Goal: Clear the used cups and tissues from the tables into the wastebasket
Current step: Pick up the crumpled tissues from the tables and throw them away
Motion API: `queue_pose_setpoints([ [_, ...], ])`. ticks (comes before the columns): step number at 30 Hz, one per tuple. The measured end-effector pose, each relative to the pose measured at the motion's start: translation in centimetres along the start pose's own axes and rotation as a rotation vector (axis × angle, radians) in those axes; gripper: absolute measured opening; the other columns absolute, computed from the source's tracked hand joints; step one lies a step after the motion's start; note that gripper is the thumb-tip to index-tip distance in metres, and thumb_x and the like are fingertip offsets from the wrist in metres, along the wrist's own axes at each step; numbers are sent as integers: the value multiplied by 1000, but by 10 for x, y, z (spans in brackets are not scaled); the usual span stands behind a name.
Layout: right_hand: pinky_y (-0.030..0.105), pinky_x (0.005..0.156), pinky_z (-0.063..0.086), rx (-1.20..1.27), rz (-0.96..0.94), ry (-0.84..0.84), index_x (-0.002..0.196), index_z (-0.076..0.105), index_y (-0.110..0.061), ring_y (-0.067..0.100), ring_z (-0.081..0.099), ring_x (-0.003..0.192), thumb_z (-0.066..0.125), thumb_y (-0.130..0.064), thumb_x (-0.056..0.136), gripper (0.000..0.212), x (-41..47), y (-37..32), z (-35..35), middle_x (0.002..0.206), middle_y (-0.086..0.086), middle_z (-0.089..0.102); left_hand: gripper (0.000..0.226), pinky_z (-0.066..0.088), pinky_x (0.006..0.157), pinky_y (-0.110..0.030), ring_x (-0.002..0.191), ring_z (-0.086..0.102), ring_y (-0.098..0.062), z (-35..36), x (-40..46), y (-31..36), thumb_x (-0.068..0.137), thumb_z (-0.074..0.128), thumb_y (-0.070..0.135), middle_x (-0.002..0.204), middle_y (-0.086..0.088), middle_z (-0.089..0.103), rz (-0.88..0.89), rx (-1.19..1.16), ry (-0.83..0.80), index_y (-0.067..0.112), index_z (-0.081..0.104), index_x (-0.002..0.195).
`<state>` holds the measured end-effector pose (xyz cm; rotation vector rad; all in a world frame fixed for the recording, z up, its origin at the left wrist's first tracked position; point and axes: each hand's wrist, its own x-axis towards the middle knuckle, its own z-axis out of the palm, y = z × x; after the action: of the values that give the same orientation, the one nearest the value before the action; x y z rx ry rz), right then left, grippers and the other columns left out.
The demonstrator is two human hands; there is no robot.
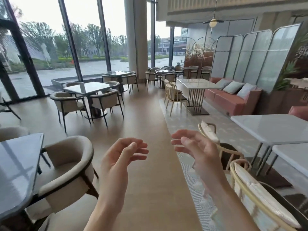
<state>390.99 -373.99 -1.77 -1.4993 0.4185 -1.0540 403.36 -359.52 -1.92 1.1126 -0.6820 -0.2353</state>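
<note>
The person stands in the aisle of pale wooden floor (146, 114) with both arms raised ahead, the left hand (123, 154) at about seven o'clock and the right hand (196, 147) at about five, palms turned towards each other, well apart, fingers loosely curled and holding nothing. Not one used cup or tissue shows anywhere, and no wastebasket either, so I cannot tell where they are. The dark glossy square table (15, 169) at nine o'clock, the grey glass-topped table (86, 88) ringed by beige armchairs at eleven, the white marble table (196, 83) beside the pink sofa (233, 100) at one, and the white rectangular table (273, 127) at three all look bare on the parts I see. My guess: either clearing is nearly finished here, or the litter lies on tables out of view.
</note>
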Motion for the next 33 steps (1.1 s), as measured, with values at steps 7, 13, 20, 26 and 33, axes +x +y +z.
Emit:
queue_pose_setpoints([
  [7,39,91,59,-36,0,51,107,72,-3,25,74,98,55,-1,100,19,180,57,0,104,9,77,32,54,78,-44,86,71,-36,35,182,-73,76,64,41,91,-17,74,-4,2,-75,13,76,86],
  [13,35,91,59,-24,-9,58,105,73,-7,22,74,97,60,-21,90,24,327,138,-5,105,7,77,21,57,73,-34,84,72,-35,65,321,-169,84,60,24,90,-17,74,-10,41,-74,10,75,86],
  [20,33,90,59,22,-7,32,105,73,-7,24,74,98,61,-9,98,14,539,221,-17,103,7,77,27,58,69,-31,82,72,-37,129,508,-264,81,65,29,91,-20,74,5,49,-49,4,73,89],
  [26,36,90,60,-2,23,-17,106,73,-10,24,74,99,53,-2,100,22,693,270,-6,105,7,77,24,58,71,-38,81,72,-38,158,652,-324,86,57,21,91,-21,74,5,23,4,2,72,90],
  [33,39,89,57,-37,40,-16,107,73,-8,24,73,100,54,-3,100,21,858,371,21,106,7,77,29,57,73,-40,83,72,-38,158,812,-429,80,66,31,92,-20,74,-7,17,31,5,73,91],
])
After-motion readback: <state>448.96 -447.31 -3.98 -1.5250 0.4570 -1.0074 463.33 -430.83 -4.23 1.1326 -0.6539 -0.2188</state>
